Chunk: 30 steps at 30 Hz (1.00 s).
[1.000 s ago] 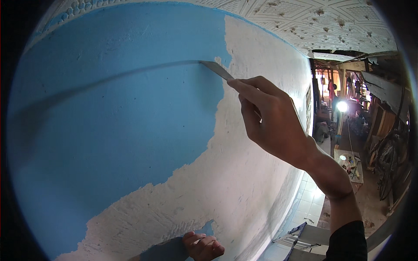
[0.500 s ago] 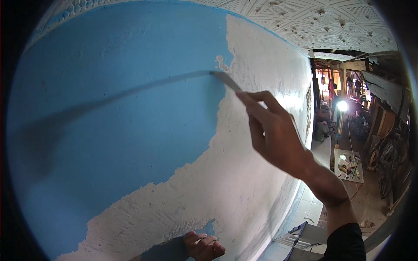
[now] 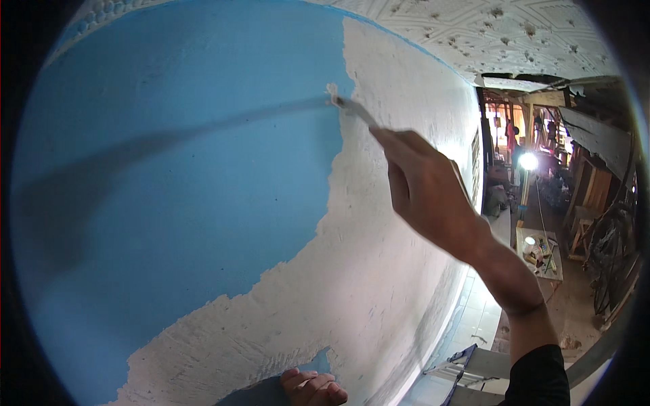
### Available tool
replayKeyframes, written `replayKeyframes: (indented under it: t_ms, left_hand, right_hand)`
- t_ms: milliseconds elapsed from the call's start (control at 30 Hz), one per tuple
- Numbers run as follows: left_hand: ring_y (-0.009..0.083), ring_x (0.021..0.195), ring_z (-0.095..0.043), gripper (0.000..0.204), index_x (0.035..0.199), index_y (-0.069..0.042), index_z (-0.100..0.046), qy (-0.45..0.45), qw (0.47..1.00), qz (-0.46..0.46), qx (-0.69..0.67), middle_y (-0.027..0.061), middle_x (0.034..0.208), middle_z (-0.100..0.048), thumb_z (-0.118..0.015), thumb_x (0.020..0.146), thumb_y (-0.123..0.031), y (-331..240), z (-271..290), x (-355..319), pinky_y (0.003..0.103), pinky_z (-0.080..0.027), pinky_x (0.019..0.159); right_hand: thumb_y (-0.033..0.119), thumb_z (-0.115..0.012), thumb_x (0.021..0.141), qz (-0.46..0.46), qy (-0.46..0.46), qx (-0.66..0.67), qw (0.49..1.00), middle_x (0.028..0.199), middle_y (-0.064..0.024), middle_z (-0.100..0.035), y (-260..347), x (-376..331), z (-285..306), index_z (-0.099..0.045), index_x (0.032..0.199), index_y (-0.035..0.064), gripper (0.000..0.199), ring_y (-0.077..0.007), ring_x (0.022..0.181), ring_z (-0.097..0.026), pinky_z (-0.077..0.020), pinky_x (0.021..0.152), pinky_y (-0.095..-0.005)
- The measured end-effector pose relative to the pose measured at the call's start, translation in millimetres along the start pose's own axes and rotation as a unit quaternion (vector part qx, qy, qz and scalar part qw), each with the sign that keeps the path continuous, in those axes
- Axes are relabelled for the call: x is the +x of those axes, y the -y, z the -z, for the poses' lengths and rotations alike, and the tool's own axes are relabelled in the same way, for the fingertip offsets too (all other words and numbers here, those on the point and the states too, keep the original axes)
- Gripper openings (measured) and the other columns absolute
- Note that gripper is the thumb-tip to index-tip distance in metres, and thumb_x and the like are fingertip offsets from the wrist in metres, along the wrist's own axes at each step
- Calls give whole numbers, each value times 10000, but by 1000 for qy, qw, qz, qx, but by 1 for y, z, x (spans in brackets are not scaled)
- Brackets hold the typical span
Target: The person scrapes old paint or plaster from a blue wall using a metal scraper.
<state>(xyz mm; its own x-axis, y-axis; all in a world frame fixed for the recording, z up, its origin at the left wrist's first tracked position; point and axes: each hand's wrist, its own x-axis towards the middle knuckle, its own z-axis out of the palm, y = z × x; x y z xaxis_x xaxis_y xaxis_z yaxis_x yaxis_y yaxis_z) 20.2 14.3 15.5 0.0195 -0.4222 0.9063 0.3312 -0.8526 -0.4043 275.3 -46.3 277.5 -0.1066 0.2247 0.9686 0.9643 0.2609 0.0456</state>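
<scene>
My right hand [image 3: 440, 203] is closed around a scraper [image 3: 359, 112], its thin flat blade pointing up and left. The blade's tip is at a small pale notch on the ragged border between blue paint [image 3: 203, 176] and the exposed whitish wall [image 3: 386, 203]. Most of the handle is hidden by my fingers. At the bottom edge, my left hand [image 3: 314, 389] is by the wall, next to a small leftover blue patch [image 3: 318, 362]. Its fingers are curled, and whatever they hold, if anything, is out of sight.
A textured ceiling [image 3: 440, 27] meets the wall above. To the right, a lit lamp [image 3: 528, 161] stands by a small table [image 3: 552, 267] holding several items. Below is a folding ladder [image 3: 467, 365] on a tiled floor [image 3: 474, 308]. Wooden pieces and clutter line the far right.
The scraper's tip has shifted slightly up and right along the wall, from blue paint onto the pale notch. My left hand stays in about the same place. The whole view has shifted a little.
</scene>
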Motion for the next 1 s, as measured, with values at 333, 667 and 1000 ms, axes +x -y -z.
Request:
replayKeyframes:
  t_ms: [333, 667, 1000]
  left_hand:
    - [196, 611, -421, 285, 638, -108, -438, -11, 998, -54, -35, 47, 522, -445, -546, 884, -15, 6, -7, 16, 423, -407, 718]
    - [196, 586, -402, 305, 607, -108, -404, -8, 1000, -12, 11, 46, 536, -451, -532, 868, -14, -6, -1, 16, 407, -400, 720]
    - [209, 560, -381, 295, 604, -108, -414, 18, 1000, -18, -10, 49, 522, -420, -526, 867, -35, -2, 3, 10, 403, -391, 707]
  right_hand:
    - [-90, -563, 933, 6, 6, 9, 1000, 1117, -222, -677, 10, 4, 0, -606, 1298, -64, 369, -309, 890, -729, -606, 732, -362]
    - [-82, -588, 920, 19, -2, 20, 1000, 1043, -192, -691, 8, 8, 3, -642, 1277, -40, 364, -277, 800, -713, -585, 681, -362]
    - [-86, -580, 919, 0, -37, -25, 999, 994, -181, -682, -14, 23, -4, -657, 1250, -38, 342, -252, 719, -676, -554, 632, -348]
